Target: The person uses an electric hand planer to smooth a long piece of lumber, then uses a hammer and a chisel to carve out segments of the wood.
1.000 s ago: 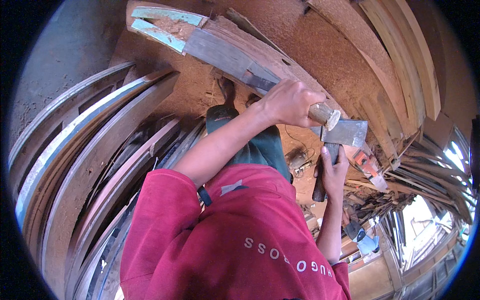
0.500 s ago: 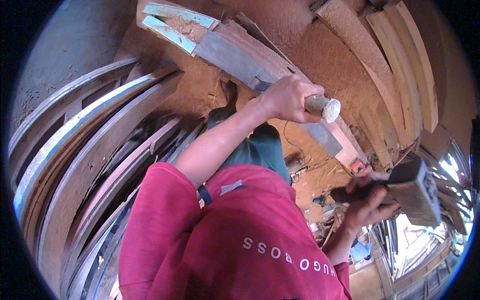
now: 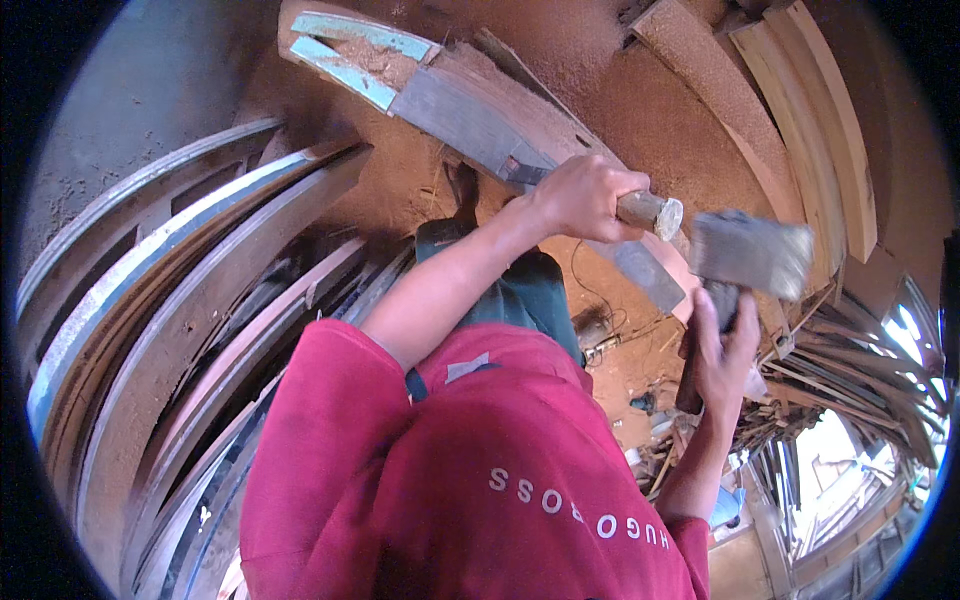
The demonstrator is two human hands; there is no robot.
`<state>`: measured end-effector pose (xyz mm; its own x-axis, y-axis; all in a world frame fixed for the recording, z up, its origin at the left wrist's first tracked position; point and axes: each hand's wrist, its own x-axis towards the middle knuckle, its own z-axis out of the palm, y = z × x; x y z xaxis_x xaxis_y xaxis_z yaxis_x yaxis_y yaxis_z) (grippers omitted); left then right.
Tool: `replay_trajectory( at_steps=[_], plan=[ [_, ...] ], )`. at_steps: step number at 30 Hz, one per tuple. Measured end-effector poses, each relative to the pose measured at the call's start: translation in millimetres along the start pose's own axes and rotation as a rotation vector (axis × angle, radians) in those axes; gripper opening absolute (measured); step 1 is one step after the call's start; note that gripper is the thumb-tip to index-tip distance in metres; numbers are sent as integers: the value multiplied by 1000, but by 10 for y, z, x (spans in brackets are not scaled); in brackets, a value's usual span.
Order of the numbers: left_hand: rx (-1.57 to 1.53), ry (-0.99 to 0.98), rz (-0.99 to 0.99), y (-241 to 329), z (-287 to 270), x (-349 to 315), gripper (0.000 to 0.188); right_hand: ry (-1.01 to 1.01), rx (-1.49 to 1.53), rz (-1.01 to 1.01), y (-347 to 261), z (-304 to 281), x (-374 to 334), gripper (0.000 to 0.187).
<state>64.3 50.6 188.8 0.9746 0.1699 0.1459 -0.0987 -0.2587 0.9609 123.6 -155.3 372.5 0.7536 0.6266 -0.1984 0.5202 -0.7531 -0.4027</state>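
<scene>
Raised again, mallet (image 3: 750, 252) in right hand (image 3: 722, 345) nears left hand's (image 3: 580, 195) chisel (image 3: 650, 212).

A chisel (image 3: 650, 212) is gripped in the left hand (image 3: 585, 195), its handle end pointed toward a mallet (image 3: 750, 255) just to its right. The mallet is held by the right hand (image 3: 722, 345), which is placed below the mallet head. A plank (image 3: 480, 110) is laid under the left hand. Long curved boards (image 3: 180, 320) are stacked at the left, and more boards (image 3: 810, 130) are leaned at the upper right. Sawdust-covered ground (image 3: 620, 90) is spread between the stacks.
</scene>
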Motion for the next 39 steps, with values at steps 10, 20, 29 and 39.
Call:
replay_trajectory(
  at_steps=[10, 20, 29, 39],
  plan=[
    [96, -15, -34, 33, 283, 60, 45, -17, 188, 207, 307, 304, -128, 22],
    [529, 132, -48, 170, 728, -105, 21, 56, 602, 509, 599, 567, -747, 22],
    [690, 343, -653, -322, -143, -860, 47, 2, 697, 701, 576, 684, -893, 20],
    [-1270, 1097, -496, 338, -729, -861, 30, 49, 962, 719, 807, 623, -1383, 28]
  ],
)
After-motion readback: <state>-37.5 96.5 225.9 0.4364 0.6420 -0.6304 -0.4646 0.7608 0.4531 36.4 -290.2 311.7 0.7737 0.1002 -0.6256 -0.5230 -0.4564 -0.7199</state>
